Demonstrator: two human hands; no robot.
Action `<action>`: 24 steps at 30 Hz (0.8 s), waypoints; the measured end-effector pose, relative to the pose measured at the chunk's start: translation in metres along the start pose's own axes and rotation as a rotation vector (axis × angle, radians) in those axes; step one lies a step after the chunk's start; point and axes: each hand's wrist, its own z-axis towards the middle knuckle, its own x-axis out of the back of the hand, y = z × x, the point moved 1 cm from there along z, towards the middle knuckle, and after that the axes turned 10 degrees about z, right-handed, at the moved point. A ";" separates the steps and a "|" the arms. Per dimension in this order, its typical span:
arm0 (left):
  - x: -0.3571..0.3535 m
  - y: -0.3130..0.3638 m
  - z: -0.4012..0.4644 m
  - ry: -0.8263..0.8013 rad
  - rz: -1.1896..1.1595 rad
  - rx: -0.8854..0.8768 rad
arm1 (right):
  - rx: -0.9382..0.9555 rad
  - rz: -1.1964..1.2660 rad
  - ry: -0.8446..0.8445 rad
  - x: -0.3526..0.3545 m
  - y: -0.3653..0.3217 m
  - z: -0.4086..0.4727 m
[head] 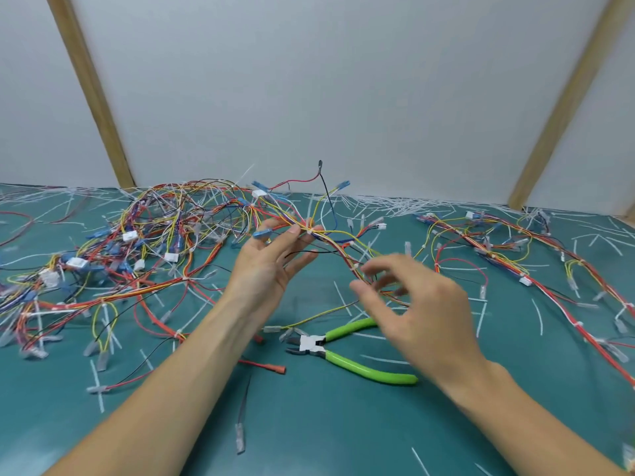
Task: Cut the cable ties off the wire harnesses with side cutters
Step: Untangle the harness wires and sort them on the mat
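Now pinching wire harness [330,235] at white cable tie [310,231] with left hand [271,266]; right hand [415,304] blurry, fingers loose, empty above green side cutters [347,355].

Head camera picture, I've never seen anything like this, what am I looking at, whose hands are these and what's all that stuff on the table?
This one picture comes from a camera worn on a person's head, looking forward and down at their own bare arms. No machine is involved.

The left hand pinches a wire harness, a bundle of coloured wires, lifting it off the green table. The right hand is blurred, with fingers curled at the same bundle; whether it has a grip I cannot tell.

Below the hands lie side cutters with green handles, untouched, jaws apart. A big tangle of harnesses sits to the left, more harnesses to the right. White strips scattered everywhere look like cut-off cable ties.
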 end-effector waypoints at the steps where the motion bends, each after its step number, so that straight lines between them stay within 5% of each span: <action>1: 0.000 0.000 -0.001 -0.006 -0.025 0.014 | -0.019 0.002 0.049 0.001 0.003 0.002; 8: -0.012 0.004 -0.013 -0.215 -0.168 0.107 | -0.185 -0.246 -0.211 -0.010 0.021 0.007; 14: -0.016 0.013 -0.023 -0.337 -0.226 0.100 | -0.022 -0.347 0.226 0.011 0.018 0.021; 17: -0.012 0.011 -0.019 -0.291 -0.275 0.093 | 0.010 -0.446 0.273 0.017 0.022 0.025; 21: -0.007 0.008 -0.009 -0.164 -0.273 0.037 | -0.154 -0.562 0.031 0.016 0.033 0.023; 24: -0.002 -0.001 -0.002 -0.035 -0.230 0.005 | -0.152 -0.456 0.132 0.018 0.031 0.025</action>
